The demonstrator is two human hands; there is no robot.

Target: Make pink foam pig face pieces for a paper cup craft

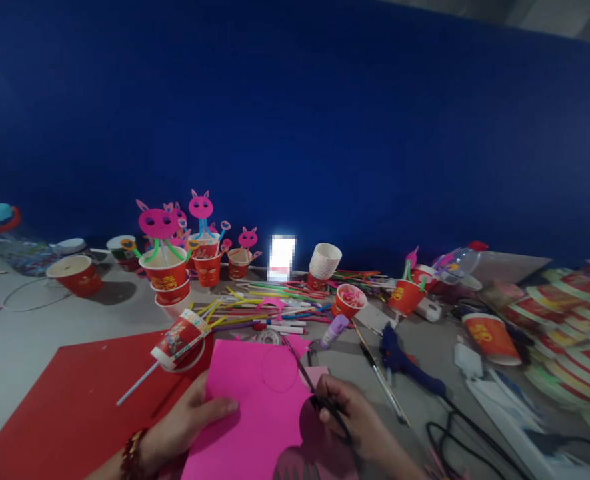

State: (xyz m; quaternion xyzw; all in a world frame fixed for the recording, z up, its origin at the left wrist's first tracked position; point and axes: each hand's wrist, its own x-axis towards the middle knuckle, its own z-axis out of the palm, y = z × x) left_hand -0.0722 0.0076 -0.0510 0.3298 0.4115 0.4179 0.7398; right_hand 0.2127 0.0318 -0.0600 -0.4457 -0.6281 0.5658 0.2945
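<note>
A bright pink sheet of paper (255,420) is gripped along its left edge by my left hand (199,410), thumb on top and fingers underneath. A circle is drawn near its upper right part. My right hand (347,410) has its fingers round the handles of a pair of scissors (302,365). Their blades point up and left, at the sheet's right edge beside the drawn circle. Under the left side lies a red sheet (69,393). A printed paper cup (182,339) with a white straw lies tipped on it.
Red cups with pink animal figures (169,273) stand at the back left. Coloured sticks (255,300) spread across the middle. To the right are a purple glue stick (335,331), a blue glue gun (409,363) with its cord, and a stack of white cups (325,260).
</note>
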